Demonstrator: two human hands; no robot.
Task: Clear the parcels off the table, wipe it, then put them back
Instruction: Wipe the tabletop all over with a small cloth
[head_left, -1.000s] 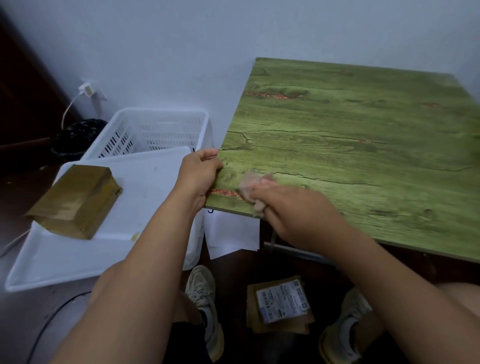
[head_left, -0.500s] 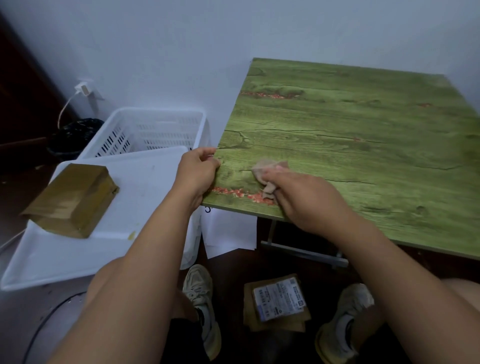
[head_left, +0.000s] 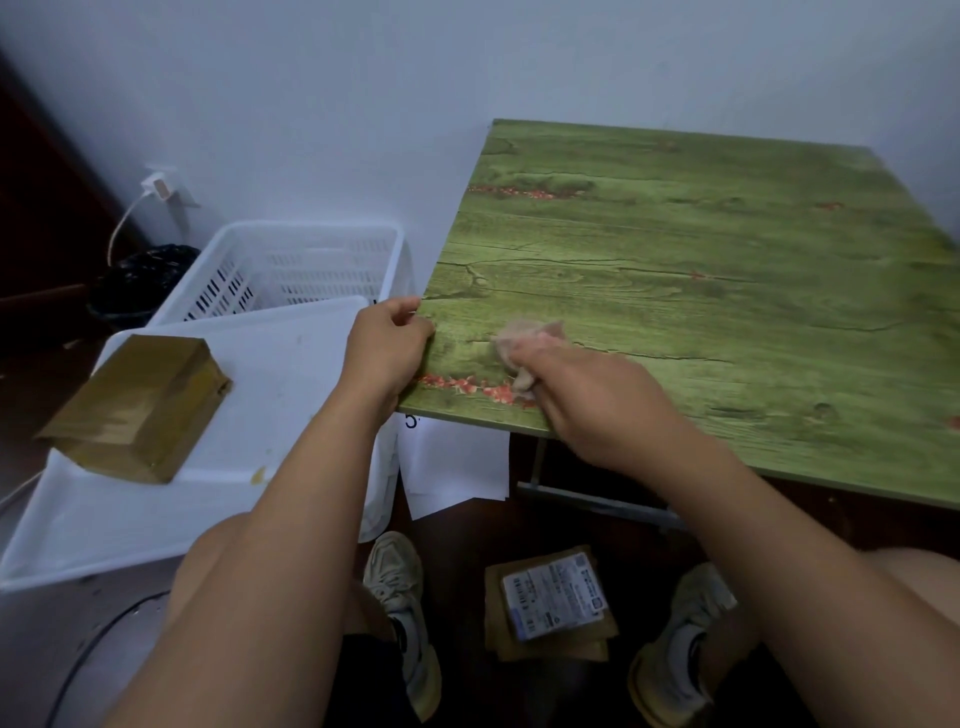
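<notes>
The green wood-print table (head_left: 701, 270) fills the right half of the view and carries no parcels. My right hand (head_left: 587, 400) grips a crumpled pinkish cloth (head_left: 524, 343) and presses it on the table near its front left corner. My left hand (head_left: 387, 348) grips the table's left edge, fingers curled over it. A brown taped parcel (head_left: 137, 405) lies on a white lid (head_left: 208, 467) to the left. On the floor between my feet lies a flat brown parcel (head_left: 550, 603) with a white shipping label.
A white slotted plastic basket (head_left: 291, 270) stands behind the lid, against the wall. A black bin (head_left: 140, 283) and a wall plug with a white cable (head_left: 158, 187) are at far left. White paper sheets (head_left: 457, 467) hang under the table's corner. The table's metal leg frame (head_left: 592, 499) runs below.
My right hand has slid the cloth away from the front edge and a little to the right across the table. My left hand has kept its hold on the table's edge.
</notes>
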